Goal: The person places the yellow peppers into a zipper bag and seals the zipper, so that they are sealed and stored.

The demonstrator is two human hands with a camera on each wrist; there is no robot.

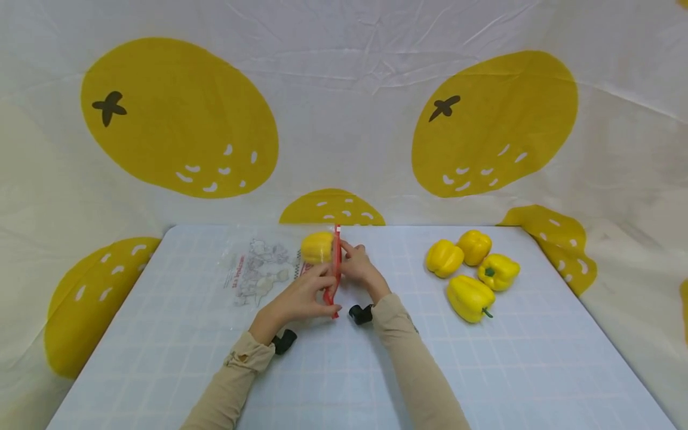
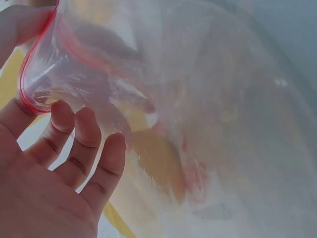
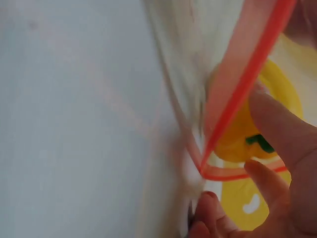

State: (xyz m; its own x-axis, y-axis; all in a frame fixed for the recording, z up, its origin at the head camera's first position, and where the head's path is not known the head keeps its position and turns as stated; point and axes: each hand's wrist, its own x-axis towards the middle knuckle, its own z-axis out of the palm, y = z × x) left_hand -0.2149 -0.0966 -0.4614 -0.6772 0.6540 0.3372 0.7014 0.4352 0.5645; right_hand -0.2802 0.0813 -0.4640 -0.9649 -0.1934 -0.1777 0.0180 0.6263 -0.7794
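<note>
A clear plastic zip bag [image 1: 263,272] with a red-edged mouth [image 3: 237,104] and a printed drawing lies out to the left. Inside it, close to the mouth, is a yellow bell pepper [image 1: 317,246]; its green stem [image 3: 260,143] faces the opening in the right wrist view. My left hand [image 1: 306,292] grips the red edge between thumb and index finger, the other fingers [image 2: 86,129] spread beside the film. At the mouth is my right hand [image 1: 359,266], thumb and index finger parted, the thumb [image 3: 277,111] overlapping the pepper and the index fingertip right at the red rim.
Several yellow bell peppers, among them a front one [image 1: 470,298], are grouped on the table [image 1: 537,370] at the right. A fabric backdrop [image 1: 344,137] with large yellow fruit prints stands behind. Black wrist devices [image 1: 360,314] sit beside both sleeves.
</note>
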